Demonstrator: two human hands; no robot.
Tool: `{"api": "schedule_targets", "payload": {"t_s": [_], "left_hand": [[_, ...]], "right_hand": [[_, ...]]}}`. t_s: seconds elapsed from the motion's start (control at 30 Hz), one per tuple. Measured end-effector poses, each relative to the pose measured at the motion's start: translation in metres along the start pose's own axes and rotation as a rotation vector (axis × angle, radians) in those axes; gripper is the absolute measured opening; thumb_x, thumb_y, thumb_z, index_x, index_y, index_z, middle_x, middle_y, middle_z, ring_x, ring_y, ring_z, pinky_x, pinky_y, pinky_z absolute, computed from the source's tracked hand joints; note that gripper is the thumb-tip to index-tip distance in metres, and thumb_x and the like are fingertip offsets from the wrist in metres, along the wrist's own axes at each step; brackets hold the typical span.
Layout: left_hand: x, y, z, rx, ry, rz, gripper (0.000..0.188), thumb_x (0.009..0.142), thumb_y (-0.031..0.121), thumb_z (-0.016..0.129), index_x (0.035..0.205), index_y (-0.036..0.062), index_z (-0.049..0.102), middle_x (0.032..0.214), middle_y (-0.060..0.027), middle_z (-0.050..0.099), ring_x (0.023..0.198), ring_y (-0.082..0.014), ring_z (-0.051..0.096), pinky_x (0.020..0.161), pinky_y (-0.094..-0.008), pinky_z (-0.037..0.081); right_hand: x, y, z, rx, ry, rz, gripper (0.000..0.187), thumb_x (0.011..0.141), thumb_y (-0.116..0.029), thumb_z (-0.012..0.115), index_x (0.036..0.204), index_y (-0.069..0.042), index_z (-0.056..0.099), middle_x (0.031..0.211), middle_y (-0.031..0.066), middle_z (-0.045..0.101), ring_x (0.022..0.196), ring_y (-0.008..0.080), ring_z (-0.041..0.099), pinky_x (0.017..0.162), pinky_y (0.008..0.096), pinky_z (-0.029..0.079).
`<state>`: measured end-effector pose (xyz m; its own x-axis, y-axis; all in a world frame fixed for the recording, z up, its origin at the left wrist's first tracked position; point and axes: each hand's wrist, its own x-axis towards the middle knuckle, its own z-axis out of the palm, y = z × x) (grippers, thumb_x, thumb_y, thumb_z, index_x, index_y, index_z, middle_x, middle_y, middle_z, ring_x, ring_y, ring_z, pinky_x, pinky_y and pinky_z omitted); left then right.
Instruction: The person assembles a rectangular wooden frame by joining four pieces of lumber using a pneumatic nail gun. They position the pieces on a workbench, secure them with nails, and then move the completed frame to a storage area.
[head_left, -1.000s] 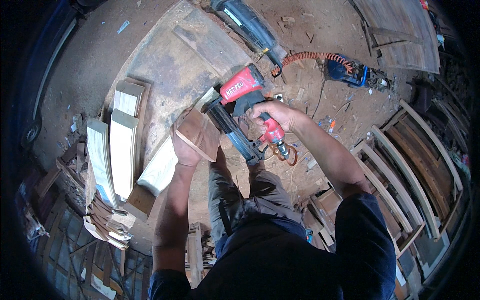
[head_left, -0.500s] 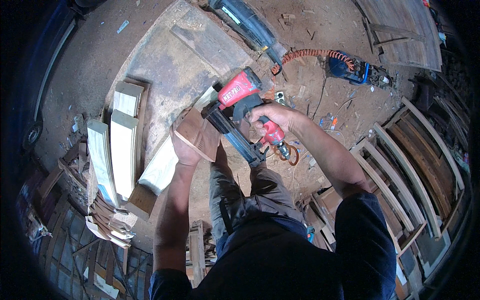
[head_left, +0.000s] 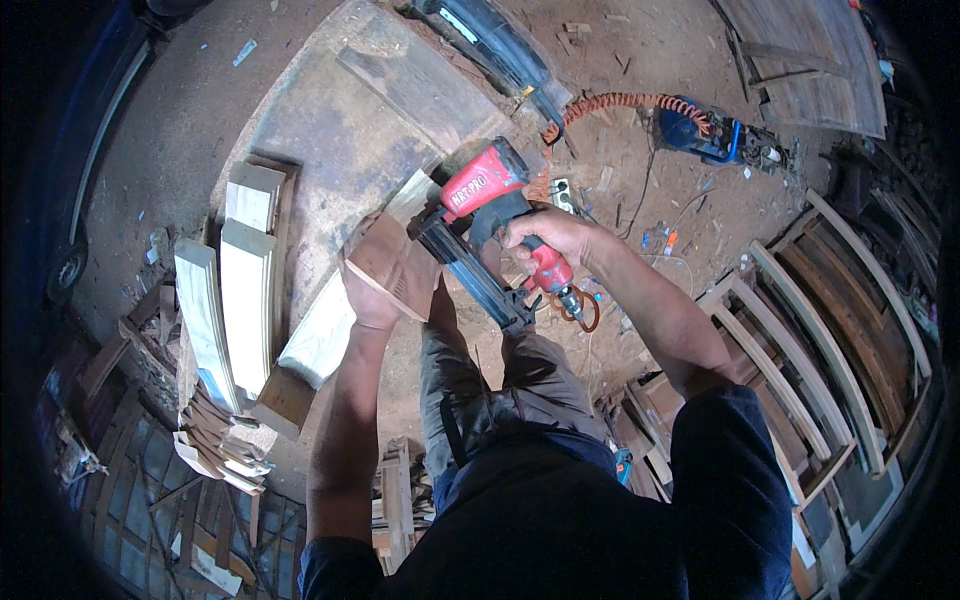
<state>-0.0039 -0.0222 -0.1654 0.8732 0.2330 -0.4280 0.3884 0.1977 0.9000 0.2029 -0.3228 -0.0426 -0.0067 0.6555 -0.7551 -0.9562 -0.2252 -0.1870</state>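
My right hand (head_left: 556, 234) is wrapped round the grip of a red and black air nail gun (head_left: 484, 182). Its black magazine slants down toward my legs, and its nose is close to a short brown wood block (head_left: 385, 258). My left hand (head_left: 368, 302) grips this block from below and the left; some fingers are hidden behind it. Under the block lies a long pale board (head_left: 322, 330), angled across the edge of the worktable (head_left: 310, 130). Whether the nose touches the wood cannot be made out.
Several thick pale boards (head_left: 247, 285) are stacked at the table's left. A flat plank (head_left: 425, 95) and a blue-black power tool (head_left: 490, 45) lie at the far side. An orange coiled hose (head_left: 625, 100) runs to a blue machine (head_left: 690, 130). Wooden frames (head_left: 820, 340) stand on the right.
The nail gun and my right hand have shifted very slightly to the right and nearer. My left hand and the block stay in nearly the same place.
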Motion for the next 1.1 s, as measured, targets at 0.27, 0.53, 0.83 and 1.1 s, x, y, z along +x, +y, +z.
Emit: {"api": "schedule_targets", "payload": {"t_s": [0.27, 0.53, 0.83, 1.1], "left_hand": [[0.003, 0.027, 0.015, -0.16, -0.039, -0.084, 0.063, 0.089, 0.025, 0.073, 0.142, 0.005, 0.046, 0.139, -0.0129, 0.058, 0.128, -0.0293, 0.057, 0.112, -0.0456, 0.044], [0.003, 0.049, 0.018, 0.738, -0.088, 0.255, 0.064, 0.083, 0.013, 0.079, 0.139, 0.0043, 0.048, 0.132, -0.0128, 0.061, 0.124, -0.0261, 0.06, 0.108, -0.0432, 0.047], [0.0, 0.068, 0.024, 1.148, -0.072, 0.443, 0.062, 0.082, 0.028, 0.077, 0.134, 0.007, 0.054, 0.131, -0.0133, 0.062, 0.122, -0.0306, 0.059, 0.106, -0.0476, 0.046], [0.0, 0.079, 0.028, 1.274, -0.08, 0.519, 0.062, 0.081, 0.044, 0.075, 0.13, 0.0096, 0.059, 0.129, -0.014, 0.062, 0.122, -0.0356, 0.058, 0.104, -0.0523, 0.044]], "right_hand": [[-0.013, 0.003, 0.001, 0.008, 0.061, 0.042, 0.012, 0.085, -0.01, 0.065, 0.076, -0.003, 0.061, 0.064, 0.0074, 0.056, 0.053, 0.0174, 0.056, 0.053, 0.0325, 0.046], [-0.017, 0.004, 0.005, -0.045, 0.033, 0.003, 0.012, 0.083, -0.01, 0.066, 0.077, -0.001, 0.061, 0.066, 0.0062, 0.056, 0.053, 0.0163, 0.054, 0.052, 0.0311, 0.045], [-0.032, 0.001, 0.017, -0.166, 0.079, -0.034, 0.015, 0.084, -0.018, 0.068, 0.077, -0.006, 0.061, 0.066, 0.0038, 0.054, 0.055, 0.0153, 0.051, 0.055, 0.0309, 0.043], [-0.027, 0.017, 0.001, -0.043, 0.068, -0.007, 0.01, 0.082, -0.011, 0.068, 0.082, -0.002, 0.064, 0.067, 0.007, 0.058, 0.052, 0.0169, 0.054, 0.051, 0.0316, 0.044]]}}
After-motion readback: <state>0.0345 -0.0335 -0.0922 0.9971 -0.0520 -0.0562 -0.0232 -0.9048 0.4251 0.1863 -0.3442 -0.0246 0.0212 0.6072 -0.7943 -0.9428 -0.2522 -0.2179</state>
